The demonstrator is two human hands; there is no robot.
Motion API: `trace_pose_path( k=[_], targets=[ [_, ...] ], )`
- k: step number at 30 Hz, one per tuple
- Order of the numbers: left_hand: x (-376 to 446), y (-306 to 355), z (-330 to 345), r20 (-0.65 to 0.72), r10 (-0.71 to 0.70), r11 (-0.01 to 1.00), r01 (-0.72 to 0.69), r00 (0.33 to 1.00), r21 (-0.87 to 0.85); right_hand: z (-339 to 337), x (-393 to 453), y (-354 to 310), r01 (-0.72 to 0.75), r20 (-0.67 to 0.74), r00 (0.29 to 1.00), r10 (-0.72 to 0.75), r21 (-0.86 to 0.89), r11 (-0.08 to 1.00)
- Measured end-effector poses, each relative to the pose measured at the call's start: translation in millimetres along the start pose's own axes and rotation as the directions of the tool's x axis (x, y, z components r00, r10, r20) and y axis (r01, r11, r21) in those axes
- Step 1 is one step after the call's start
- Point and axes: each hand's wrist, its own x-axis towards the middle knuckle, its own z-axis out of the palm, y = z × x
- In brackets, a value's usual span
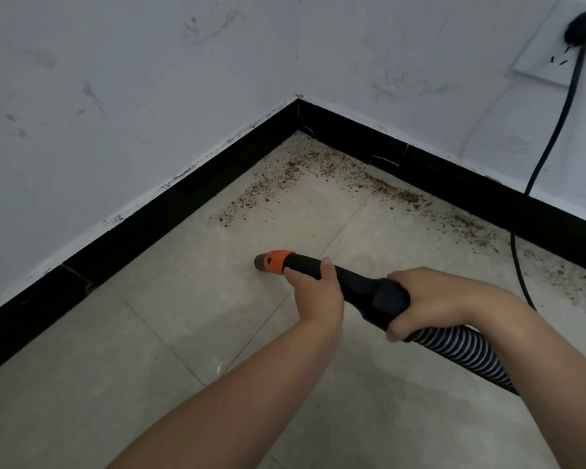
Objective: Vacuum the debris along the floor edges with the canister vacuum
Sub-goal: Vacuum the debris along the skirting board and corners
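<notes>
Both hands hold the stiff, light-looking wand (322, 270), left hand (317, 291) near its orange nozzle (274, 261), right hand (430, 299) gripping the hose cuff, debris (285, 177) at twelve o'clock.

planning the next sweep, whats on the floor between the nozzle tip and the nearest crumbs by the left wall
Bare tile: the head view shows nothing between the nozzle tip and the near end of the crumbs, only pale floor.
</notes>
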Motion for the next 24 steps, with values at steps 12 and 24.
trace_pose_path(
  k=[12,24],
  targets=[
    [22.0,26.0,40.1,0.180,-0.117,0.987,0.094,0.977,0.128,-8.6,-6.8,21.5,0.005,-0.101,0.995,0.008,0.122,0.992],
    [37.5,25.1,77.4,0.126,-0.099,0.977,0.072,0.987,0.203,-21.9,16.3,60.8,0.016,-0.089,0.996,-0.002,0.153,0.988]
  ],
)
